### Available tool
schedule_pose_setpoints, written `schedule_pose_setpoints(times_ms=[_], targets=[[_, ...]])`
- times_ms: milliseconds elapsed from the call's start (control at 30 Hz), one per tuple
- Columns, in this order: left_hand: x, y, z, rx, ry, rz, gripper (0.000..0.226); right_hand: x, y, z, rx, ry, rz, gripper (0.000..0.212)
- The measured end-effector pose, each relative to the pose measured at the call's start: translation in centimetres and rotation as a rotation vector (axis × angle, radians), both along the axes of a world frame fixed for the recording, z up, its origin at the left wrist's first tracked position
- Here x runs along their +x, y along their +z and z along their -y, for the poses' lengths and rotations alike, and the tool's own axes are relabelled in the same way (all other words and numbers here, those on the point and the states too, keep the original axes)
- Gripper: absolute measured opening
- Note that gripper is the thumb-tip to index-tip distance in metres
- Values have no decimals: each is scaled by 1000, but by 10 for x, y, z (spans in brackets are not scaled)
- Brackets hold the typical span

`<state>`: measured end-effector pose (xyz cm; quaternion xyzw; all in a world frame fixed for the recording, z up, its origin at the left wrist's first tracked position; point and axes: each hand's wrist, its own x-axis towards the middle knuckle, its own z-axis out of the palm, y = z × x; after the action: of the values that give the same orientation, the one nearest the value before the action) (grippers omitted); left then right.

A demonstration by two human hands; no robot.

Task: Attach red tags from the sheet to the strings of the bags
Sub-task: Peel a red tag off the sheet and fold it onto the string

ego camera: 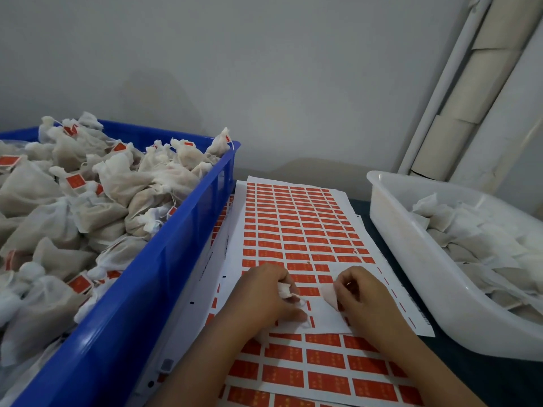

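1. A sheet of red tags (pixel 296 230) is laid flat on the work surface between two bins, with further sheets lying under and in front of it.
2. The left hand (pixel 264 295) is rested on the sheet, its fingers curled round the gathered neck of a small white bag (pixel 286 290), which is held in the grip.
3. The right hand (pixel 360 292) is placed just beside the left, and a tag (pixel 329 295), seen from its pale side, is pinched between its fingertips above a bare patch of the sheet.
4. The bag's string cannot be made out clearly.
5. A blue crate (pixel 152 289) is set at the left and is heaped with white bags (pixel 88 201), many of them bearing red tags.
6. A white tub (pixel 411 259) is set at the right and is partly filled with flat white bags on which no red is visible.
7. A pale wall (pixel 264 69) is seen behind, and pale pipes (pixel 470 83) are seen at the upper right.
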<state>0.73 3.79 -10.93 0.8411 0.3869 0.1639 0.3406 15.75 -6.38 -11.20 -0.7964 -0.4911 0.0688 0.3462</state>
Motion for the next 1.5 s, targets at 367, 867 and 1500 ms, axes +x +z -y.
schedule_pose_setpoints(times_ms=[367,867,1500], targets=[[-1,15,9,-221,61,304,53,-2,11,3,511,-121,-434,10],[8,12,22,-229,-113,642,33,-45,5,3,393,197,-179,27],[10,12,15,-228,30,458,21,-12,13,7,411,35,-102,22]])
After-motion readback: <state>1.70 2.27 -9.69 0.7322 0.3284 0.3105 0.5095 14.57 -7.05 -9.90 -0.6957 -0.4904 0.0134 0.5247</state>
